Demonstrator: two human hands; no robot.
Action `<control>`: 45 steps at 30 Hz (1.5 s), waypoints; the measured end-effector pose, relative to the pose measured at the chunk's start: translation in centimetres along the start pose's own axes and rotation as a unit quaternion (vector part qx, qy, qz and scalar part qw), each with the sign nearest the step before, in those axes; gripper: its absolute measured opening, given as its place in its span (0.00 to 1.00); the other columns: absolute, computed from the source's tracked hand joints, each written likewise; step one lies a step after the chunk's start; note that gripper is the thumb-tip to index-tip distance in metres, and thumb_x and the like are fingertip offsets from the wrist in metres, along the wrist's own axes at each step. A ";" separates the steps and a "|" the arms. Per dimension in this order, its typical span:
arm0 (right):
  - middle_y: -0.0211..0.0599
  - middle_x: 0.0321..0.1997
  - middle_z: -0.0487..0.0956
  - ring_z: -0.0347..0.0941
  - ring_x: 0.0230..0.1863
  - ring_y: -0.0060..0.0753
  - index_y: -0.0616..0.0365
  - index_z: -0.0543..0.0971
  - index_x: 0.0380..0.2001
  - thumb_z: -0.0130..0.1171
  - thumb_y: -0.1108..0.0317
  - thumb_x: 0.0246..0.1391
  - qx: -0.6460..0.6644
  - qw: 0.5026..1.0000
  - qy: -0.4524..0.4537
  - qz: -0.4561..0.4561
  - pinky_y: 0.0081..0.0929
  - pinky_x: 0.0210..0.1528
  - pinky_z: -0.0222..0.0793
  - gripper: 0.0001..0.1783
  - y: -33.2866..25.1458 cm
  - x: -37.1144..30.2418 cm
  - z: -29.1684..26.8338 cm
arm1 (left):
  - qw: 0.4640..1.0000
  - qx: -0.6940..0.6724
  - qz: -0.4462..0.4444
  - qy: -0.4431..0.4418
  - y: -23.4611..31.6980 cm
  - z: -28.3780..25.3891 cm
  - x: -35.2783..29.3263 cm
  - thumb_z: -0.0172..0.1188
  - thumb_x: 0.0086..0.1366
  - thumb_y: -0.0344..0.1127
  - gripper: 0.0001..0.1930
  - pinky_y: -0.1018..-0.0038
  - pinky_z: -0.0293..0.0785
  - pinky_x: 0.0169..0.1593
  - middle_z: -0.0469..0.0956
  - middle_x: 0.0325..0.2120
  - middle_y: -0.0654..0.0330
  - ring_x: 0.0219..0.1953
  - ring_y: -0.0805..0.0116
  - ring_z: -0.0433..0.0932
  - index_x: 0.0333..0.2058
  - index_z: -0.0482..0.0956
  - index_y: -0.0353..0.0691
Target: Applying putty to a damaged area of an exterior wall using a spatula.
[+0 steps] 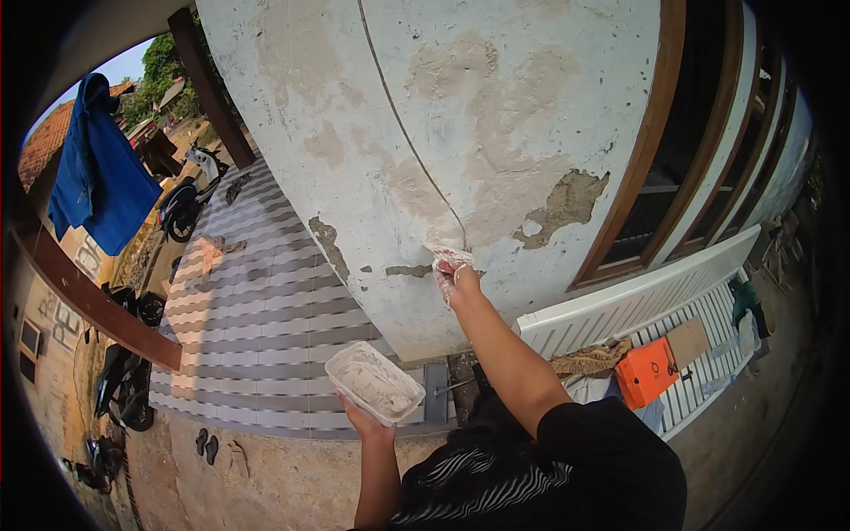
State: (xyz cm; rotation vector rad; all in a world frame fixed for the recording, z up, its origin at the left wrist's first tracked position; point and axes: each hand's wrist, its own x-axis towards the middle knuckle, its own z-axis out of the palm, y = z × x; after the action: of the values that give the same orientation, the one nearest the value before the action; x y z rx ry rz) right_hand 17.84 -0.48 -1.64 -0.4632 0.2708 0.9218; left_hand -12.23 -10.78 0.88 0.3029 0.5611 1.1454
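My left hand is wrapped round the underside of a white rectangular plastic tub, low and left of centre. Pale putty coats its inside. With my arm stretched forward, my right hand grips a flat, putty-smeared scraper at the wall. Putty also whitens those fingers, and they hide much of the tool. Above and around it spread beige putty patches. Right of the hand, peeled paint bares a rough grey spot; a smaller one lies near the wall's left corner.
A thin dark line, cable or crack, runs down to my right hand. Brown-framed windows and a white slatted bench with an orange bag are at right. Left are a tiled porch, blue garment and motorbikes.
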 end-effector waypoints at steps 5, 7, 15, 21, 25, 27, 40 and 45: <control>0.40 0.41 0.77 0.76 0.39 0.35 0.63 0.75 0.42 0.52 0.80 0.57 0.059 0.998 0.005 0.035 0.32 0.44 0.79 0.09 -1.4 1.0 1.2 | 1.000 0.004 0.009 -0.003 0.0 -0.1 0.2 0.32 0.71 0.61 0.31 0.53 0.66 0.61 0.65 0.61 0.59 0.60 0.53 0.67 0.64 0.59 0.49; 0.41 0.42 0.77 0.76 0.40 0.35 0.64 0.74 0.43 0.50 0.80 0.58 0.066 0.997 -0.037 -0.015 0.33 0.45 0.79 0.10 -1.2 -0.8 1.0 | 1.000 0.006 0.017 -0.001 0.2 -0.2 0.1 0.31 0.71 0.61 0.31 0.52 0.65 0.61 0.64 0.61 0.59 0.60 0.52 0.67 0.64 0.58 0.48; 0.44 0.40 0.76 0.76 0.39 0.38 0.65 0.73 0.42 0.47 0.82 0.57 -0.015 0.999 0.024 0.027 0.36 0.46 0.79 0.10 0.5 0.1 0.6 | 1.000 0.010 -0.001 -0.011 -0.6 0.0 0.5 0.29 0.71 0.60 0.32 0.52 0.63 0.62 0.62 0.63 0.58 0.62 0.51 0.65 0.65 0.56 0.49; 0.44 0.33 0.76 0.75 0.34 0.36 0.70 0.74 0.34 0.50 0.81 0.56 0.079 0.997 -0.001 0.002 0.32 0.46 0.79 0.04 -3.0 0.6 1.9 | 1.000 0.011 0.014 -0.015 -0.2 0.9 0.2 0.31 0.71 0.61 0.31 0.52 0.65 0.61 0.63 0.62 0.58 0.61 0.52 0.66 0.65 0.57 0.48; 0.43 0.36 0.77 0.75 0.35 0.34 0.67 0.76 0.39 0.50 0.81 0.55 0.030 0.999 -0.001 0.016 0.32 0.43 0.79 0.09 -1.7 -2.5 1.5 | 0.999 0.020 0.019 0.017 -0.2 0.6 0.1 0.32 0.71 0.61 0.31 0.53 0.67 0.60 0.64 0.61 0.59 0.60 0.52 0.67 0.64 0.58 0.49; 0.42 0.37 0.76 0.75 0.35 0.34 0.68 0.75 0.39 0.50 0.81 0.56 0.004 1.000 -0.010 0.024 0.33 0.43 0.79 0.08 -0.6 -1.5 1.0 | 1.000 0.018 0.020 0.005 -0.4 1.1 -0.3 0.32 0.71 0.61 0.31 0.53 0.66 0.61 0.64 0.61 0.59 0.60 0.53 0.67 0.64 0.58 0.49; 0.43 0.43 0.76 0.76 0.43 0.39 0.61 0.73 0.47 0.50 0.78 0.59 0.041 0.998 -0.047 -0.003 0.36 0.46 0.78 0.13 -0.7 -2.1 -0.2 | 0.999 0.021 0.032 0.008 0.1 0.2 -0.6 0.31 0.71 0.61 0.32 0.52 0.64 0.62 0.63 0.62 0.58 0.62 0.52 0.65 0.65 0.57 0.48; 0.43 0.42 0.76 0.76 0.39 0.37 0.64 0.72 0.45 0.50 0.79 0.58 -0.015 0.999 0.004 0.038 0.35 0.44 0.79 0.11 0.9 0.0 -0.9 | 0.999 0.019 0.030 -0.003 -0.3 -0.1 -0.4 0.32 0.71 0.61 0.31 0.53 0.65 0.62 0.63 0.62 0.58 0.61 0.52 0.66 0.65 0.57 0.49</control>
State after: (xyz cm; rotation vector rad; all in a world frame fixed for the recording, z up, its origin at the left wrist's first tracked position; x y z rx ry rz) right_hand 17.03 -0.45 -2.63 -0.4871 0.2847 0.9985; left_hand -12.20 -11.29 0.74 0.3569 0.5726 1.1923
